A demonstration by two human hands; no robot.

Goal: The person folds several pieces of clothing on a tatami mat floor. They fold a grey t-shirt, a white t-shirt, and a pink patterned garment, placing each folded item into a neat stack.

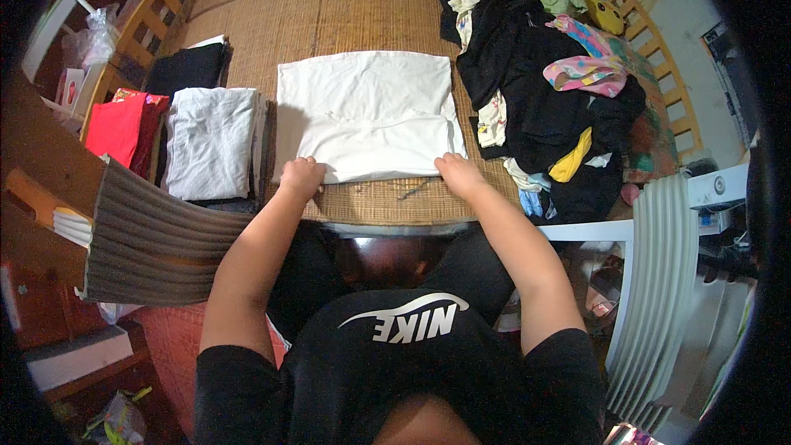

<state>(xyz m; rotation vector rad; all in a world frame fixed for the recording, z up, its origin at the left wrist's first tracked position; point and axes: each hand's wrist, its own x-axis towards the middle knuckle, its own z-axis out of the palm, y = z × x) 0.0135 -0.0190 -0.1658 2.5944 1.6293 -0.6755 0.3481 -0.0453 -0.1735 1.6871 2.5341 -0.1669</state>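
White cloth [367, 95] lies folded on the mat [362, 16], near the middle of its front edge. The left hand [302, 176] has its fingers curled and closed on the cloth's front left corner; the right hand [460, 175] is closed likewise on the front right corner. Toward the mat's left edge stand a grey pile [210, 144] and a red pile [114, 129]. Toward its right edge lies a loose heap [527, 74], mostly black.

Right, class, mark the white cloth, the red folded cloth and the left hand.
White cloth [368, 99], head view, near its middle.
Red folded cloth [114, 130], head view, its middle.
Left hand [302, 175], head view, back of hand.
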